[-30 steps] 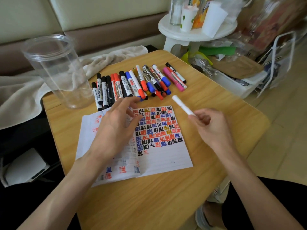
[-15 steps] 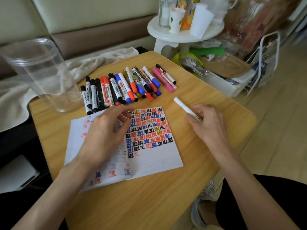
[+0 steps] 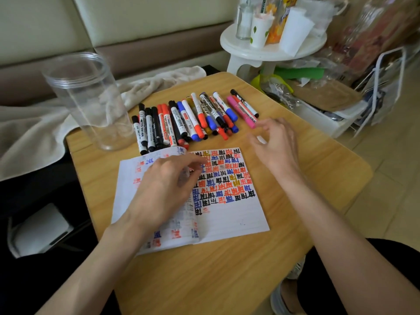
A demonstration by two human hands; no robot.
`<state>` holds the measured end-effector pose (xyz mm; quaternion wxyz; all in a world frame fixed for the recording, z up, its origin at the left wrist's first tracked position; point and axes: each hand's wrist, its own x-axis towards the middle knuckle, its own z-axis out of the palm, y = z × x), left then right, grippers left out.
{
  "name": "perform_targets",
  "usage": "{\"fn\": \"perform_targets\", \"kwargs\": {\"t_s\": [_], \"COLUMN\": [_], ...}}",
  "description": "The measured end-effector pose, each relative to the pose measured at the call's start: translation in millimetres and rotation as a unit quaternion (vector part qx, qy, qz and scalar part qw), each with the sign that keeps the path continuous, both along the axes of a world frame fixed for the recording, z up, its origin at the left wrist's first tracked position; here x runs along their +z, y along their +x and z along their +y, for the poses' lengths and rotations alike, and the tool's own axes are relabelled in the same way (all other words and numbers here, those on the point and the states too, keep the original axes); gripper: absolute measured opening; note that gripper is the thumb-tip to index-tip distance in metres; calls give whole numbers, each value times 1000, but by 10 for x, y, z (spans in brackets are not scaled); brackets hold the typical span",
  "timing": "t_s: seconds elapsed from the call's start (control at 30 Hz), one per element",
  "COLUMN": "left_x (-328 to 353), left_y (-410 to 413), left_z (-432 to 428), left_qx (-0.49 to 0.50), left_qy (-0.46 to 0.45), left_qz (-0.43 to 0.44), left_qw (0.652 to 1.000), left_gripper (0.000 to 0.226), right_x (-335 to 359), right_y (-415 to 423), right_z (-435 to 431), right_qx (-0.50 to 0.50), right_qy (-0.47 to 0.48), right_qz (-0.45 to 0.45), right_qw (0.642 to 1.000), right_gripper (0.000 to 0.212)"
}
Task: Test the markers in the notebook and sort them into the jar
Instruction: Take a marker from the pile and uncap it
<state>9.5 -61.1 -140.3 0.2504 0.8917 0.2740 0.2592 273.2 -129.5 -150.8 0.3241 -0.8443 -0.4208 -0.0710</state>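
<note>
Nearest, on the table, the left hand rests on the open notebook with fingers bent; whether they pinch a page cannot be told. Beyond it, the right hand is blurred, its fingers loosely spread. The white marker it gripped a second ago now shows only as a sliver beneath them, apparently released. Farther back lies the row of markers, and left of it the jar, upright and empty. Sorting appears not yet begun.

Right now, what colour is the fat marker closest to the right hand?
Pink. The marker shows best in the head view, at the row's end near the right hand.
</note>
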Motion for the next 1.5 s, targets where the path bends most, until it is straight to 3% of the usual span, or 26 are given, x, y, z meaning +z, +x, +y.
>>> {"fn": "perform_targets", "kwargs": {"t_s": [0.2, 0.73, 0.97, 1.1, 1.3, 1.43, 1.5], "left_x": [-134, -180, -207, -202, -130, -8, 38], "left_y": [-139, -188, -218, -215, -200, -125, -74], "left_z": [26, 10, 51, 67, 34, -26, -12], "left_qx": [-4, 22, 21, 19, 36, 66, 74], "left_qy": [55, 100, 107, 95, 53, 35, 63], "left_qz": [66, 97, 89, 74, 23, -48, -56], "left_qw": [996, 990, 990, 993, 998, 996, 994], "left_gripper": [26, 22, 21, 21, 40, 82, 89], "right_x": [-30, -75, 15, 47, 168, 300, 341], "right_y": [123, 196, 127, 123, -28, -182, -204], "right_z": [356, 462, 364, 292, 38, -196, -309], "right_qx": [-54, -118, -116, -72, 56, 171, 239], "right_qy": [-31, -63, 40, 107, 187, 114, 71], "right_qz": [-5, -36, -34, -2, 172, 221, 237], "right_qw": [998, 990, 992, 992, 966, 953, 939], "right_gripper": [30, 31, 24, 21, 13, 9, 10]}}
